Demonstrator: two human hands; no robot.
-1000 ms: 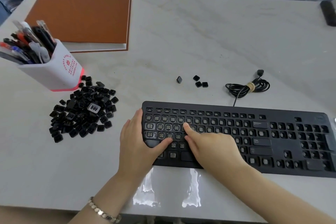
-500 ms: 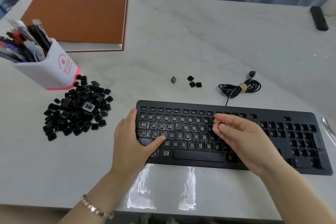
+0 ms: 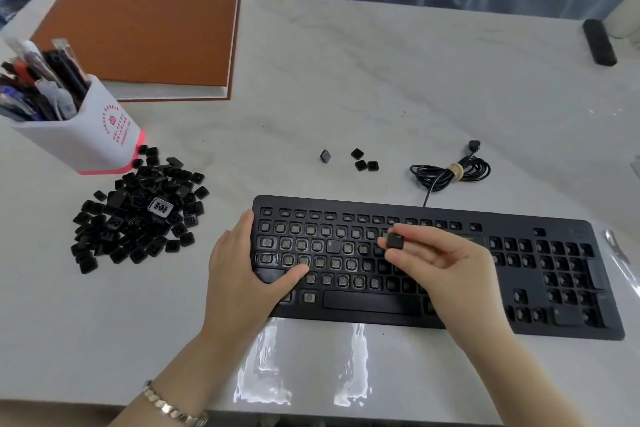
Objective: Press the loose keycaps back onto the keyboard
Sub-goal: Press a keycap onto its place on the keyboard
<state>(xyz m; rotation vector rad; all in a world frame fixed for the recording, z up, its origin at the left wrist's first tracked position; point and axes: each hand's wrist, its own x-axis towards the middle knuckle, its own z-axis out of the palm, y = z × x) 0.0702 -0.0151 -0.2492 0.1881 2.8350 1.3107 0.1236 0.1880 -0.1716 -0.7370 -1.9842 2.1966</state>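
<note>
A black keyboard [image 3: 540,319] lies on the white table, most of its keys bare; an R keycap [image 3: 330,245] and the space bar are fitted. My left hand [image 3: 242,274] rests on the keyboard's left end, thumb lying across the lower-left keys. My right hand [image 3: 440,263] hovers over the keyboard's middle and pinches one black keycap [image 3: 394,241] between thumb and fingertips. A large pile of loose black keycaps [image 3: 138,211] lies to the left. Several more keycaps [image 3: 362,160] lie behind the keyboard.
A white pen holder [image 3: 86,139] full of pens stands behind the pile. A brown notebook [image 3: 145,28] lies at the back left. The keyboard's coiled cable [image 3: 450,173] sits behind it, and a black remote-like object [image 3: 599,42] lies at the far right.
My right hand left the left-middle keys, moved right and lifted; it now holds a keycap up in its fingertips. The left hand stayed on the keyboard's left end.
</note>
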